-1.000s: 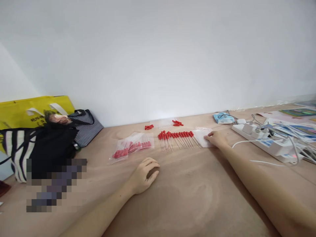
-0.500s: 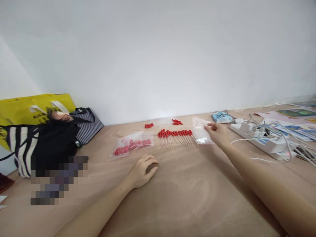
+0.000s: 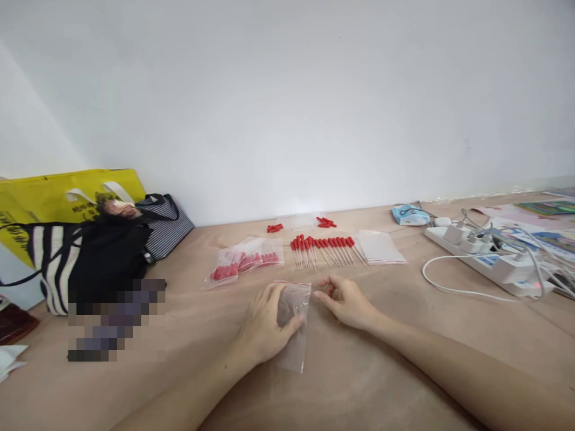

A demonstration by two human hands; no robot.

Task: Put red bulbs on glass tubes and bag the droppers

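Observation:
A clear zip bag (image 3: 296, 344) with a red line along its top edge is in my left hand (image 3: 269, 326), thumb in front of it and fingers at its left side. My right hand (image 3: 348, 302) is just right of the bag's top corner, fingers curved and apart, holding nothing. Beyond my hands lies a row of red-tipped sticks (image 3: 332, 242). Right of the row is a stack of flat clear bags (image 3: 381, 247). To the left, several bags with red-tipped pieces inside (image 3: 247, 260) overlap.
Small red pieces (image 3: 275, 228) and more red pieces (image 3: 326, 222) lie near the wall. A power strip (image 3: 485, 260) with plugs and looping cables, a blue mask (image 3: 409, 215) and papers are at right. Black (image 3: 103, 257) and yellow (image 3: 58, 191) bags stand at left.
My right hand has come back from the stack of bags to the middle and is off the bag. One clear bag is now in front of me, held by my left hand.

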